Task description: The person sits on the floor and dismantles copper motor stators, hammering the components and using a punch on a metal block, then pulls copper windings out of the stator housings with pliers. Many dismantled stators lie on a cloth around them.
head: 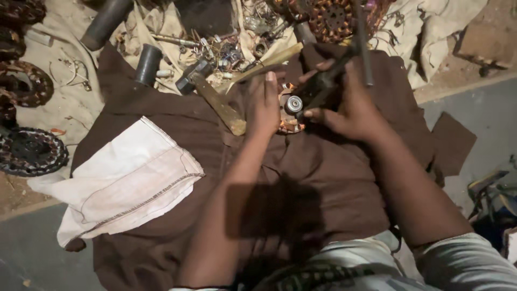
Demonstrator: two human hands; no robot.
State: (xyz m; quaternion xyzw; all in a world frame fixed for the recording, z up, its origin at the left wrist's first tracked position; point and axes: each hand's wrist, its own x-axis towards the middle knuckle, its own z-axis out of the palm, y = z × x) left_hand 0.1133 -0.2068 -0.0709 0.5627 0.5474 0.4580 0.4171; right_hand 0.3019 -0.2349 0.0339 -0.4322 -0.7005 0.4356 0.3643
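My left hand (264, 105) rests flat on a round copper-wound motor part (288, 116) that lies on a brown cloth (161, 108); a small shiny bearing (294, 103) shows at its centre. My right hand (350, 108) grips a dark metal tool (323, 83) with a long bar (362, 37) rising from it, set against the bearing. A hammer with a wooden handle (218, 102) lies just left of my left hand.
A folded white cloth (124, 180) lies at the left on the brown cloth. Wound motor stators (29, 151) sit at the far left and another stator (331, 19) at the top. Grey tubes (146, 63), loose wires and small metal parts (226, 51) lie beyond the hammer.
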